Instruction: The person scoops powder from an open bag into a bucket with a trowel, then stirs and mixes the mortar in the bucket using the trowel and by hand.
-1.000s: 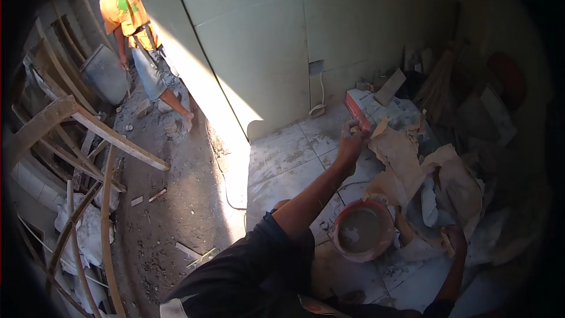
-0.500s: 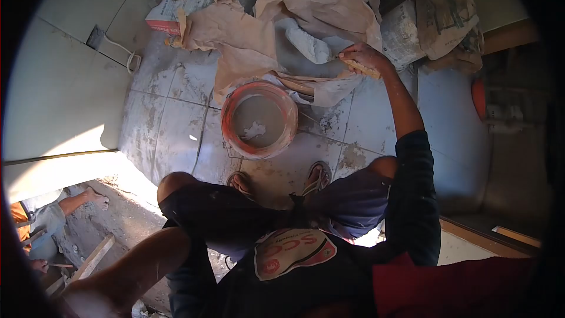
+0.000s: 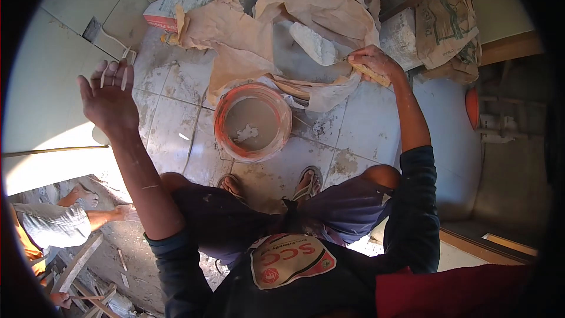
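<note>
- Right hand wraps its fingers around a yellowish handle at the open paper sack's right edge, likely for control; arm extended forward.
- Bucket stands just beside the sack's near edge, presumably within easy reach.
- Left hand is raised, empty, fingers slightly apart.
</note>
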Demonstrator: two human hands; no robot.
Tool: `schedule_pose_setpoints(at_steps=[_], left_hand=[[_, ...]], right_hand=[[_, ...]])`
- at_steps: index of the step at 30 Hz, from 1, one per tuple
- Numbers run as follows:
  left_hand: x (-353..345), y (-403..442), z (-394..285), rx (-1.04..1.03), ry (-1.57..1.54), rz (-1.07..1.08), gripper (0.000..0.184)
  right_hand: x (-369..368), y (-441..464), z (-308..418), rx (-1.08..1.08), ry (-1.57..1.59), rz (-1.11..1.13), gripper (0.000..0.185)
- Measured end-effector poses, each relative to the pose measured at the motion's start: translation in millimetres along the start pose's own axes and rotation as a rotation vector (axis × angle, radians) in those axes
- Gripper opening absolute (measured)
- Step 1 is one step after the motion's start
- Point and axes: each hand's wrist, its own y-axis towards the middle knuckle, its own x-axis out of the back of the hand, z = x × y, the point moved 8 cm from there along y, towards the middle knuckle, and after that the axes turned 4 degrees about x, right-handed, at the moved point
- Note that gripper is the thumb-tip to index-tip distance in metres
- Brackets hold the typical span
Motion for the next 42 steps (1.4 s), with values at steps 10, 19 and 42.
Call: schedule_pose_setpoints(at_steps=[10, 19, 42], left_hand=[[22.0, 40.5, 53.4, 0.270, -0.255, -0.018, 0.048], [18.2, 33.9, 50.9, 0.253, -0.252, -0.015, 0.049], [30.1, 45.3, 58.3, 0.267, -0.179, -0.045, 0.042]], right_hand=[[-20.4, -62.5, 56.1, 0.063, -0.081, 0.130, 0.033], [-139.0, -65.7, 33.1, -0.014, -0.118, 0.438, 0.041], [-238.6, 9.1, -3.2, 0.381, -0.546, 0.257, 0.038]])
